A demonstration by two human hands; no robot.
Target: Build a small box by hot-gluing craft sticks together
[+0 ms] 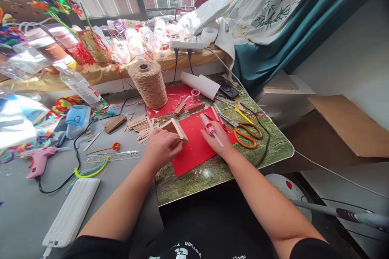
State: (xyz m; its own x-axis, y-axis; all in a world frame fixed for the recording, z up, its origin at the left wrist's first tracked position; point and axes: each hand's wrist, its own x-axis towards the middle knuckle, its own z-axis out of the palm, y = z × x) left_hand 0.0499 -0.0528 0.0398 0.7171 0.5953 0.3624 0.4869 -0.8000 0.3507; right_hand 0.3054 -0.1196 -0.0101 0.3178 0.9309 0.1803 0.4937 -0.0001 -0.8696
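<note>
While the left hand [161, 145] pinches a small tan wooden box [180, 128] between thumb and fingers, the right hand [212, 141] curls its fingers round a pink plastic glue gun [209, 126]. I'd keep fingertips clear of its tip.

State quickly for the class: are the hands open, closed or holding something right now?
Left hand: closed, holding the small wooden box.
Right hand: closed, holding a pink glue gun.

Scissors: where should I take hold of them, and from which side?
Best by the orange loops, from above and the near right side. The scissors lie flat, loops spread toward the near right and blades pointing away to the left, so this side should keep fingers off the steel. Mind the black cable curving past the loops.
</note>
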